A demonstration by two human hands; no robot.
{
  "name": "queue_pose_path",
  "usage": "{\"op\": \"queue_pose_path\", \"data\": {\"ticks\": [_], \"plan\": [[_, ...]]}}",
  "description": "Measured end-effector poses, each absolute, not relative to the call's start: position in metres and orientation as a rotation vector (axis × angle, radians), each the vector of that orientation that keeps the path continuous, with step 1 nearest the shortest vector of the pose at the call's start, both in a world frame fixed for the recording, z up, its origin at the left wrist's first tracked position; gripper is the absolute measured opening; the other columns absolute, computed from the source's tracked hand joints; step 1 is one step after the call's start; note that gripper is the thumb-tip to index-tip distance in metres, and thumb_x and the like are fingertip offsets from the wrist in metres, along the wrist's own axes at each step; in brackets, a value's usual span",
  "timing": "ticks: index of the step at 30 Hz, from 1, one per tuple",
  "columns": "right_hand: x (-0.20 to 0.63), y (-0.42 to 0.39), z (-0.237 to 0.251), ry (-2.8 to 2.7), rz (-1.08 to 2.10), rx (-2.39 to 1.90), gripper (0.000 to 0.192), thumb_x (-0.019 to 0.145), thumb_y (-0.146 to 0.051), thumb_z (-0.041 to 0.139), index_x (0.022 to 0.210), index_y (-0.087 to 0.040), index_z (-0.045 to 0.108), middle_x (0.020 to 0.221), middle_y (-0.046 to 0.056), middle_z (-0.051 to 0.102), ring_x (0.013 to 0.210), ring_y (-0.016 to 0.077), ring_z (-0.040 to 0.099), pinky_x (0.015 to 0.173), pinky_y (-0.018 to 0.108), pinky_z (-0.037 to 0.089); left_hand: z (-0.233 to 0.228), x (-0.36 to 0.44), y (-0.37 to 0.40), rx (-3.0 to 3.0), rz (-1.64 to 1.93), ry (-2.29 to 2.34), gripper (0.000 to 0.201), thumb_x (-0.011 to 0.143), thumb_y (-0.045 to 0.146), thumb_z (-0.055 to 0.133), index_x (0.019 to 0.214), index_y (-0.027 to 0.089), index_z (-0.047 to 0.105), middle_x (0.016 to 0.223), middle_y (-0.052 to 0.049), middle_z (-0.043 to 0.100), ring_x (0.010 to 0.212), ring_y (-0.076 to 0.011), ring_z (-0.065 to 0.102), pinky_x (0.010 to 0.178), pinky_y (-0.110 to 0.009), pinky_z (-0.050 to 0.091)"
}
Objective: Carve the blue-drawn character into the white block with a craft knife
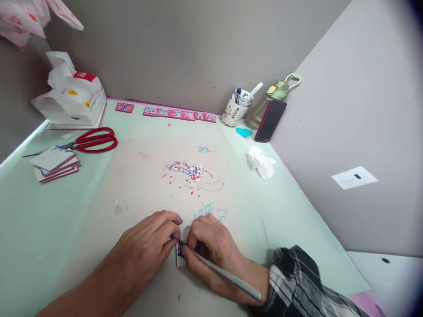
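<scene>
Right hand is clamped on a knife, long axis running from lower right up-left, tip on the card. Left hand pinches the card's left edge, pressing it to the surface at near centre. Beyond: scraps mid-surface, tissue right, scissors and card stack left, cup at the back.

The paper cup reads "三花茶"; the pink cut-out characters are too small to read.
</scene>
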State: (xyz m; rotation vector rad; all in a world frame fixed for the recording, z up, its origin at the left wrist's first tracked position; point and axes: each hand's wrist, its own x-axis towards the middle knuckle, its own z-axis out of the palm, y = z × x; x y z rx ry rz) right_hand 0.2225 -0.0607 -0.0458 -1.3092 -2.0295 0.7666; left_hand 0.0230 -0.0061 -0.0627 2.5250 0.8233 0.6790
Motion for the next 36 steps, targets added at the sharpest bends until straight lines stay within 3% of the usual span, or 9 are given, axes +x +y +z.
{"op": "queue_pose_path", "data": {"ticks": [6,12,22,36], "plan": [[0.224,-0.060,-0.045,-2.036,0.773,-1.310,0.021,0.092,-0.015,0.053,0.078,-0.023,0.039,0.071,-0.004,0.049,0.069,0.0148,0.042,0.072,0.028,0.034,-0.062,0.021,-0.005,2.634,0.681,0.822,0.027,0.089,0.007,0.039,0.085,0.021,0.061,0.105,-0.009,0.078,0.099,-0.0198,0.078,0.081,-0.028,0.063],[0.224,-0.060,-0.043,-1.995,0.862,-1.333,0.021,0.091,-0.016,0.055,0.077,-0.023,0.041,0.071,-0.004,0.048,0.069,0.0143,0.042,0.073,0.029,0.034,-0.073,0.008,-0.003,2.497,0.681,0.864,0.017,0.094,0.016,0.045,0.088,0.026,0.057,0.122,-0.005,0.074,0.109,-0.0166,0.075,0.088,-0.023,0.059],[0.227,-0.054,-0.034,-1.442,1.390,-1.369,0.021,0.083,-0.022,0.062,0.070,-0.023,0.045,0.066,-0.005,0.048,0.062,0.0124,0.041,0.057,0.025,0.033,-0.073,0.002,0.000,2.329,0.830,1.056,0.009,0.098,0.024,0.049,0.094,0.028,0.055,0.124,-0.002,0.070,0.107,-0.0141,0.074,0.083,-0.018,0.056],[0.230,-0.050,-0.042,-1.592,1.038,-1.386,0.013,0.085,-0.025,0.062,0.077,-0.021,0.054,0.073,-0.002,0.054,0.067,0.0137,0.047,0.063,0.026,0.038,-0.081,0.000,-0.001,2.204,0.838,1.162,0.014,0.101,0.030,0.047,0.094,0.028,0.059,0.129,-0.006,0.069,0.108,-0.0199,0.075,0.086,-0.028,0.061]]}}
